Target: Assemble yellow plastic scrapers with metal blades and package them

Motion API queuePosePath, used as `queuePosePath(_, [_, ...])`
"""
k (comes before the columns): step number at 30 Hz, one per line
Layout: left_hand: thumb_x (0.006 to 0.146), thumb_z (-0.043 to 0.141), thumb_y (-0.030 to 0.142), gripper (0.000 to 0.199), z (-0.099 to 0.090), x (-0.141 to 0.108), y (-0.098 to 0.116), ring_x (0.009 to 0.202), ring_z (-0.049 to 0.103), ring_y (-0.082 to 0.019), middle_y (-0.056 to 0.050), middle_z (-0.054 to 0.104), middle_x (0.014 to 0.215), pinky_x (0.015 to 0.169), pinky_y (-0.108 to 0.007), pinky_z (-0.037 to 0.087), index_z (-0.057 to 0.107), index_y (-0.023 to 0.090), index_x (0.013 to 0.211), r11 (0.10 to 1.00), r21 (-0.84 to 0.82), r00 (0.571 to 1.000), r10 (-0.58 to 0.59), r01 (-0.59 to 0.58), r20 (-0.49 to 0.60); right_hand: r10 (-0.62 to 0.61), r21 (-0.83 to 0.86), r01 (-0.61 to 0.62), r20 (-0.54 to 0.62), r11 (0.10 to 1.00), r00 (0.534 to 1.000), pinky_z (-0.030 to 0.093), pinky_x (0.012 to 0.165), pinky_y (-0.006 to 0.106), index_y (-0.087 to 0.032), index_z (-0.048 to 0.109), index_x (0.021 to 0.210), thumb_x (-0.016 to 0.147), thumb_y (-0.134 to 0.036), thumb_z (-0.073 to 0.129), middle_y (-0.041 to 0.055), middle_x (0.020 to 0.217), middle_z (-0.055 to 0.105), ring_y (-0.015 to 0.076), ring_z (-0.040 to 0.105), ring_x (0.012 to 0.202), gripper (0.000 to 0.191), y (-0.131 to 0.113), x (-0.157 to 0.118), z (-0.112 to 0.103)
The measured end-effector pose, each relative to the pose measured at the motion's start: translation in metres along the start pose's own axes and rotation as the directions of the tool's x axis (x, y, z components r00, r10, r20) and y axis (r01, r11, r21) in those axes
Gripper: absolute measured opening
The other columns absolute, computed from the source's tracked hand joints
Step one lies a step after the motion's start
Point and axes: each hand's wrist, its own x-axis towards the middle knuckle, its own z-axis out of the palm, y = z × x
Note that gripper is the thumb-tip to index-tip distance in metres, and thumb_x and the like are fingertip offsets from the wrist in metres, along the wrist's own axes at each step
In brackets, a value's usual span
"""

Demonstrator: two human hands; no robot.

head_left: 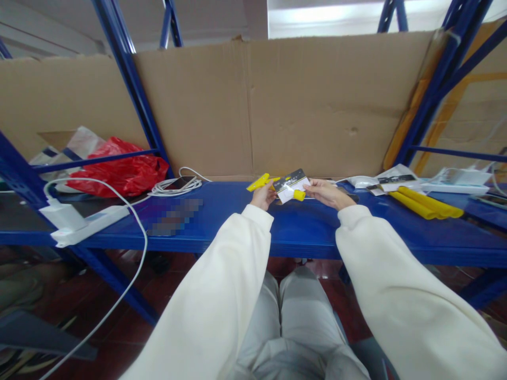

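Note:
Just above the blue table [303, 227], a black-and-white printed card [291, 182] is held between both hands. My left hand [263, 196] is closed at the card's left side, with a yellow piece [258, 182] sticking out past its fingers to the upper left. My right hand [325, 192] pinches the card's right edge. A short yellow part [299, 195] shows at the card's lower edge. Whether the yellow parts are joined behind the card is hidden.
Yellow rolls [425, 203] and plastic-wrapped packets [396, 177] lie on the right. A white power strip [95, 224], coiled cable [176, 187] and red bag [124, 168] are on the left. Upright cardboard [293, 105] stands behind the table.

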Motion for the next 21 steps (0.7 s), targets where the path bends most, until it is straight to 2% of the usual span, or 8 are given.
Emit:
queuePosePath(5, [0.085, 0.076, 0.016, 0.004, 0.005, 0.000, -0.008, 0.069, 0.073, -0.018, -0.006, 0.075, 0.072, 0.068, -0.029, 0.058, 0.073, 0.018, 0.083, 0.994, 0.109, 0.993, -0.005, -0.007, 0.115, 0.010, -0.028, -0.010, -0.008, 1.000, 1.000, 0.059, 0.079, 0.031, -0.020, 0.057, 0.066, 0.057, -0.038, 0.101, 0.0015, 0.075, 0.073, 0.0167, 0.071, 0.077, 0.048, 0.003, 0.000, 0.005])
queuePosePath(11, [0.079, 0.079, 0.021, 0.014, 0.007, -0.005, -0.007, 0.070, 0.070, -0.020, -0.005, 0.072, 0.067, 0.072, -0.031, 0.054, 0.068, 0.019, 0.072, 0.960, 0.276, 0.990, 0.004, -0.044, 0.144, -0.024, -0.012, 0.023, -0.111, 1.000, 0.994, 0.060, 0.084, 0.031, -0.021, 0.057, 0.066, 0.064, -0.031, 0.099, 0.0028, 0.078, 0.074, 0.0169, 0.073, 0.081, 0.043, 0.002, 0.002, 0.006])
queuePosePath(15, [0.085, 0.072, 0.032, 0.018, 0.010, -0.010, -0.005, 0.082, 0.071, -0.024, -0.007, 0.074, 0.072, 0.082, -0.036, 0.052, 0.067, 0.020, 0.073, 0.942, 0.328, 0.985, 0.011, -0.067, 0.170, -0.028, 0.002, 0.029, -0.170, 1.000, 0.985, 0.060, 0.087, 0.030, -0.021, 0.059, 0.069, 0.073, -0.024, 0.093, 0.0014, 0.076, 0.073, 0.0150, 0.072, 0.080, 0.035, 0.002, 0.002, 0.007])
queuePosePath(18, [0.094, 0.058, 0.037, 0.024, 0.012, -0.011, -0.004, 0.099, 0.071, -0.027, -0.009, 0.078, 0.082, 0.096, -0.043, 0.049, 0.071, 0.021, 0.082, 0.940, 0.337, 0.982, -0.015, -0.050, 0.188, -0.030, 0.005, 0.032, -0.199, 0.999, 0.979, 0.060, 0.090, 0.032, -0.021, 0.059, 0.071, 0.077, -0.020, 0.089, 0.0014, 0.078, 0.073, 0.0154, 0.073, 0.083, 0.031, 0.001, 0.001, 0.009])
queuePosePath(21, [0.095, 0.057, 0.046, 0.029, 0.012, -0.009, -0.003, 0.112, 0.069, -0.029, -0.009, 0.080, 0.092, 0.103, -0.045, 0.045, 0.075, 0.023, 0.093, 0.957, 0.290, 0.971, -0.050, -0.020, 0.232, -0.041, 0.009, 0.044, -0.200, 0.999, 0.979, 0.060, 0.094, 0.034, -0.022, 0.061, 0.075, 0.079, -0.016, 0.086, 0.0021, 0.083, 0.075, 0.0171, 0.074, 0.088, 0.027, 0.000, 0.001, 0.010])
